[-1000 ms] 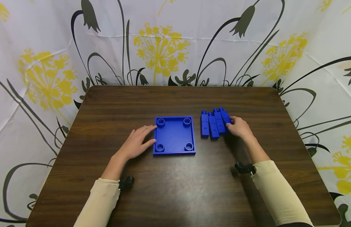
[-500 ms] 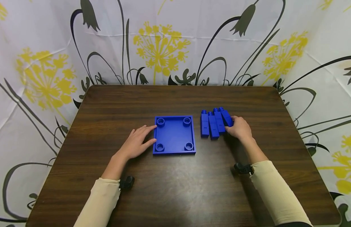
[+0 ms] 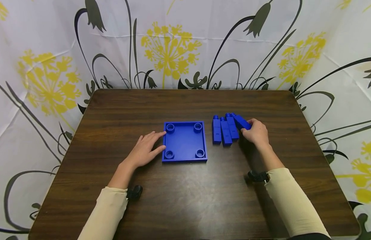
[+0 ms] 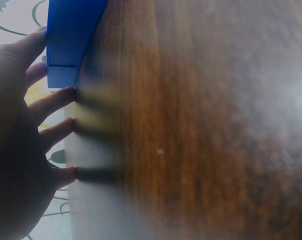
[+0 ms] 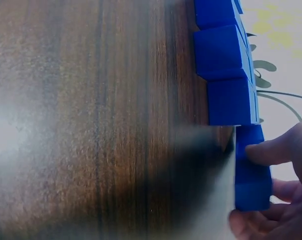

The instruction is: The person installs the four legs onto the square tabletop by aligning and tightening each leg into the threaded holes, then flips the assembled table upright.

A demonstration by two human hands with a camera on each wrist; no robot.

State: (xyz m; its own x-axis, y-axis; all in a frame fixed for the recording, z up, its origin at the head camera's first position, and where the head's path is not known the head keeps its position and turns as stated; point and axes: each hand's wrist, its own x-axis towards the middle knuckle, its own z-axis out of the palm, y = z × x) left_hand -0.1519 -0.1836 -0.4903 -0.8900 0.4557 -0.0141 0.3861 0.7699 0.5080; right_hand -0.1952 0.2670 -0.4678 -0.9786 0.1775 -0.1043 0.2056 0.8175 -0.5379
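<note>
A square blue tabletop panel [image 3: 185,141] lies on the table with its raised rim and round corner sockets facing up. My left hand [image 3: 146,150] touches its left edge with spread fingers, thumb and index finger at the rim. To the panel's right, several blue legs, square-sided with a round knob at the far end, lie side by side. My right hand [image 3: 256,133] pinches the rightmost blue leg [image 3: 241,122], which slants away from the others. The right wrist view shows thumb and fingers on this leg [image 5: 253,180], its near end raised off the table.
Three more legs [image 3: 225,132] lie just left of the held one. The brown wooden table [image 3: 185,200] ends at a back edge against a white flowered curtain [image 3: 185,46]. Black straps with small cameras sit at both wrists, over cream sleeves.
The right hand has swung the near end of the rightmost leg to the right and up, turning it away from the other legs. The left hand stays at the panel's edge.
</note>
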